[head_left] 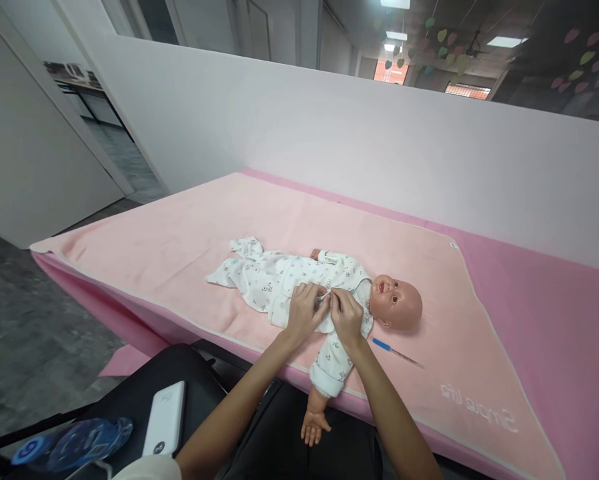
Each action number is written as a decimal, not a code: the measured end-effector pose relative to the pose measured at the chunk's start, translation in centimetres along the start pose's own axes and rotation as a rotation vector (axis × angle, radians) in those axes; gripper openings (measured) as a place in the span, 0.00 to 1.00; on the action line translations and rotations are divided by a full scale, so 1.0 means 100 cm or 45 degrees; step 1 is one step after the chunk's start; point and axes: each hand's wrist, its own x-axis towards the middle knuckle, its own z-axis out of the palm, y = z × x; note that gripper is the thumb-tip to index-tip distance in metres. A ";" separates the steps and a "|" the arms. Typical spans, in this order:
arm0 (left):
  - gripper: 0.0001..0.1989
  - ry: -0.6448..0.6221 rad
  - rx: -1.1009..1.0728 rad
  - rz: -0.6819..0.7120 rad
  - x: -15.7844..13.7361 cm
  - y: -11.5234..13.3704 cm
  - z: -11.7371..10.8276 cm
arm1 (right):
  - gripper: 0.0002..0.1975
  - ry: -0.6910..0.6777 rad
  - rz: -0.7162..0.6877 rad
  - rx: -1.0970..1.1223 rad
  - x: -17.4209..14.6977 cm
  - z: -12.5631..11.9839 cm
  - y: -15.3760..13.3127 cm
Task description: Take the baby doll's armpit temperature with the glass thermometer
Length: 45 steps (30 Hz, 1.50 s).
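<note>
The doll's 1 arm (334,363) hangs over the near edge of the mat (469,347), closer than both hands. Just inside that edge, the left hand (307,308) and right hand (346,312) nearly meet, fingertips pinched on a white tie (324,295). The doll (299,269) lies beneath and just beyond these 2 hands, feet toward the left corner, head past the right hand. A tool (385,347) lies between head and near edge. Past the far edge stands a wall (379,147).
</note>
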 end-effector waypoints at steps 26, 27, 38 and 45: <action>0.14 0.156 0.286 0.221 0.002 -0.027 -0.007 | 0.09 0.042 0.020 0.004 0.002 0.000 0.000; 0.15 0.159 0.278 0.219 0.003 -0.030 -0.009 | 0.10 0.046 0.019 -0.001 0.002 0.000 0.000; 0.10 0.099 -0.071 0.082 -0.003 -0.048 -0.030 | 0.11 0.077 0.021 -0.114 0.004 0.000 0.001; 0.06 0.121 -0.128 -0.054 -0.011 -0.047 -0.029 | 0.12 0.068 -0.387 -0.422 0.002 0.001 -0.008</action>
